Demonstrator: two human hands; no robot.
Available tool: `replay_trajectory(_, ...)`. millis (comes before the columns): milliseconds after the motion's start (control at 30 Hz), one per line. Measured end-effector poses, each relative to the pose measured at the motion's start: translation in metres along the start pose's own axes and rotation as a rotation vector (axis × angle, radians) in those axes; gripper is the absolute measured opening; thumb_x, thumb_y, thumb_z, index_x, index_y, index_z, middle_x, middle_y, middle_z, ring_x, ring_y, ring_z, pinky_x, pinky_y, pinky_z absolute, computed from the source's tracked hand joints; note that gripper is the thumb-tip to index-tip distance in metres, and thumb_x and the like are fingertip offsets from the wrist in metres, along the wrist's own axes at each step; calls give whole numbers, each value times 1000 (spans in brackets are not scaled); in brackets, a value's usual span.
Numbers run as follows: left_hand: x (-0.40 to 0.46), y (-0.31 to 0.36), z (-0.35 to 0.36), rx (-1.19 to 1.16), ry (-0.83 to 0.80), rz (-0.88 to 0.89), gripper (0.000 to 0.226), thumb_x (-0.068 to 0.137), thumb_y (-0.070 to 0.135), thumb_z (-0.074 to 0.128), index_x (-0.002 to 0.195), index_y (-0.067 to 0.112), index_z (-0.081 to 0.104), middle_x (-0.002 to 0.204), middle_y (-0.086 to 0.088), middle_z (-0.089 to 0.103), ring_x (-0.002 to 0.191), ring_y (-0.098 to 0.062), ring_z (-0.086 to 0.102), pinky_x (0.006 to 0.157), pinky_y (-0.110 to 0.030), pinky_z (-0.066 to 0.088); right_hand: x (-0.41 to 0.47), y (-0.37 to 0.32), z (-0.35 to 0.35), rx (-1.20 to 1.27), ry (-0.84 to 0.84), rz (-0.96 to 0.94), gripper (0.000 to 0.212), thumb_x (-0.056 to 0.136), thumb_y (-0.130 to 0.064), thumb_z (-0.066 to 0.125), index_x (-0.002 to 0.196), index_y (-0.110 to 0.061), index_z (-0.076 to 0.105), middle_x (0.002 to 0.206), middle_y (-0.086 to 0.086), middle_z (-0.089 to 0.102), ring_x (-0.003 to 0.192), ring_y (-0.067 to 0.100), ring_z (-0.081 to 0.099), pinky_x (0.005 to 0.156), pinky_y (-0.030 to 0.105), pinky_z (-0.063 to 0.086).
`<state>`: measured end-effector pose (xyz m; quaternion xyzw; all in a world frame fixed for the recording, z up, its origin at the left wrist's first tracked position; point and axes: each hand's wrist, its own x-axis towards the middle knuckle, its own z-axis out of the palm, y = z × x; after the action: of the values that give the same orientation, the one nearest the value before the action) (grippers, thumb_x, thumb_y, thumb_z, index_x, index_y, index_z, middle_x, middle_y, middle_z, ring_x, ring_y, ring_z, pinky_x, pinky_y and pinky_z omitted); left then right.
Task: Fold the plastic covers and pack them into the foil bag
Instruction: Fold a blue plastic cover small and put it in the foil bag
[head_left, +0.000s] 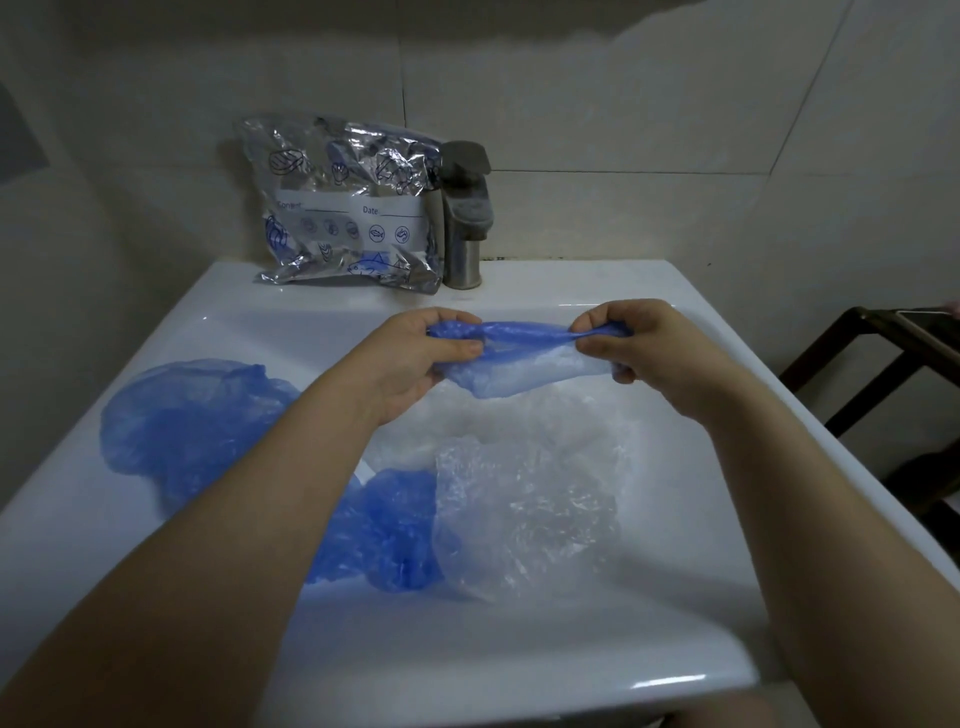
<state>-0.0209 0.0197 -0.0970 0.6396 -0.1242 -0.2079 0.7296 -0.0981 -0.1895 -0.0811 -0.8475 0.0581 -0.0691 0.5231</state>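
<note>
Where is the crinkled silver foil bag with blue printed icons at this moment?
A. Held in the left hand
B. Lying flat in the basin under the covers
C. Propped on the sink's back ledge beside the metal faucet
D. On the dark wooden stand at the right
C: the crinkled silver foil bag stands on the white sink's back ledge, leaning toward the wall, just left of the metal faucet, and neither hand touches it.

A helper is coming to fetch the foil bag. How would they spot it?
Look at the white sink's back ledge. Left of the steel tap a crinkled silver foil bag leans on the wall: shiny, with blue food icons, unlike the soft plastic covers.
</note>
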Motion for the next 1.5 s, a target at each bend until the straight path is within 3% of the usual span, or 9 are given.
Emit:
replay_trajectory(167, 0, -5, 2, 156, 2, 29, 15, 85, -5, 59, 87, 10, 62, 86, -6, 62, 75, -12, 60, 70, -14, 51, 0, 5, -3, -15, -39, 45, 17, 88, -11, 61, 75, -18, 68, 68, 1, 58, 63, 14, 46, 54, 20, 42)
replay_trajectory(333, 1, -3, -1, 235, 72, 129, 14, 83, 3, 64, 81, 17, 66, 80, -3, 65, 74, -14, 61, 81, -26, 48, 1, 7, -6, 118, -83, 15, 17, 87, -7, 60, 72, -15, 66, 70, 1, 59, 66, 10, 52, 59, 16, 45)
replay_trajectory(600, -4, 4, 3, 111, 18, 173, 24, 91, 2, 52, 83, 18, 67, 76, 8, 67, 69, -3, 60, 64, -14, 50, 4, 12, -7, 303, -128, 13, 37, 87, -5, 57, 55, -20, 68, 64, -10, 59, 64, 3, 54, 67, 17, 45)
replay_trajectory(800, -5, 7, 6, 84, 68, 93, 21, 92, 5, 51, 75, 15, 60, 72, 1, 61, 65, -6, 56, 57, -14, 51, 4, 10, -3, 309, -44, -16, 20, 89, -4, 56, 83, -22, 60, 71, -5, 59, 64, 5, 54, 62, 16, 47)
replay_trajectory(933, -3, -1, 1, 465, 51, 177, 17, 91, 10, 56, 79, 21, 61, 76, 4, 57, 68, -7, 49, 63, -16, 43, 2, 9, -5, 433, -77, -76, 20, 93, -4, 50, 93, -23, 54, 81, 6, 56, 72, 13, 54, 65, 21, 50)
replay_trajectory(1100, -4, -2, 0, 698, -53, 242, 20, 95, 6, 48, 92, 25, 54, 69, 4, 53, 59, 1, 47, 53, -10, 34, 5, 11, -3, 334, -121, -96, 44, 92, 6, 40, 71, -21, 67, 74, -6, 65, 69, 9, 56, 63, 18, 48)
replay_trajectory(1267, -9, -1, 4, 744, -96, 242, 47, 91, -5, 37, 71, 29, 62, 93, 0, 62, 84, -12, 52, 69, -18, 37, 5, 13, 0, 127, -72, -38, 39, 88, 10, 37, 73, -14, 63, 76, -3, 65, 69, 8, 54, 65, 16, 45)
replay_trajectory(1367, -11, -3, 11, 682, -39, 175, 36, 87, -1, 44, 62, 19, 60, 69, 5, 56, 59, -2, 46, 53, -9, 34, 5, 8, 7, 64, 19, -70, 36, 84, 10, 35, 68, -13, 59, 71, 1, 57, 68, 10, 46, 63, 16, 36)
replay_trajectory(1500, -7, -3, 17, 569, 76, 117, 31, 85, 9, 53, 54, 11, 49, 57, -2, 41, 53, -11, 36, 50, -20, 29, 3, 6, 15, -86, 46, -98, 25, 90, -16, 56, 64, -16, 55, 61, -3, 47, 52, 1, 37, 50, 13, 30)
